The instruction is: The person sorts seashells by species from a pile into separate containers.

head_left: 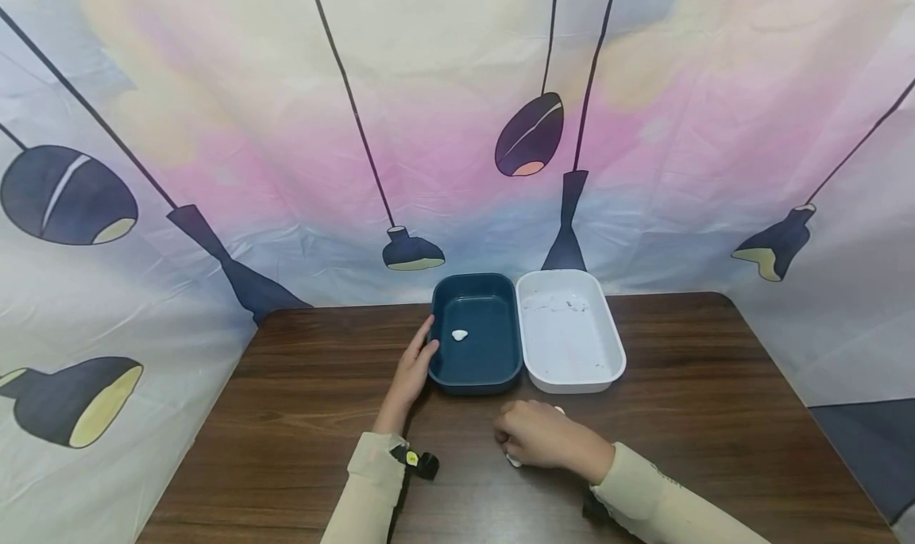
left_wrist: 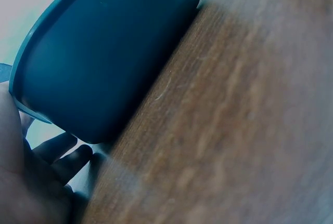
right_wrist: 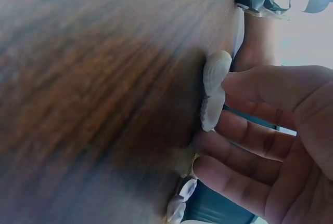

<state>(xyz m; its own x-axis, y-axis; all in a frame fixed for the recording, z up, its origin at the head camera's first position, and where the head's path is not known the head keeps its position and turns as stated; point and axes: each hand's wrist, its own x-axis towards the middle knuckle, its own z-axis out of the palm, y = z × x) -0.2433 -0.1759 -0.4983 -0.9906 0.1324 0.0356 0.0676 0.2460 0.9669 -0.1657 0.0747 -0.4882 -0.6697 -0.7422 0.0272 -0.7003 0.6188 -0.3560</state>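
Note:
On the wooden table, a dark teal tray (head_left: 475, 381) holds one small white shell (head_left: 460, 335). My left hand (head_left: 412, 367) rests against the left side of this tray, thumb and fingers at its rim. In the left wrist view, the lower fingers (left_wrist: 70, 164) lie loosely bent beside the tray's outer wall. Below the trays, my right hand (head_left: 539, 435) is low on the table. In the right wrist view, its thumb and fingertips pinch ribbed white seashells (right_wrist: 212, 91). More shells (right_wrist: 182, 198) lie by its lower fingers; the hand mostly hides them in the head view.
A white tray (head_left: 572, 381) stands just right of the teal one, with small dark specks on its floor. Behind the table (head_left: 300, 401) hangs a cloth backdrop (head_left: 457, 131) printed with lamps.

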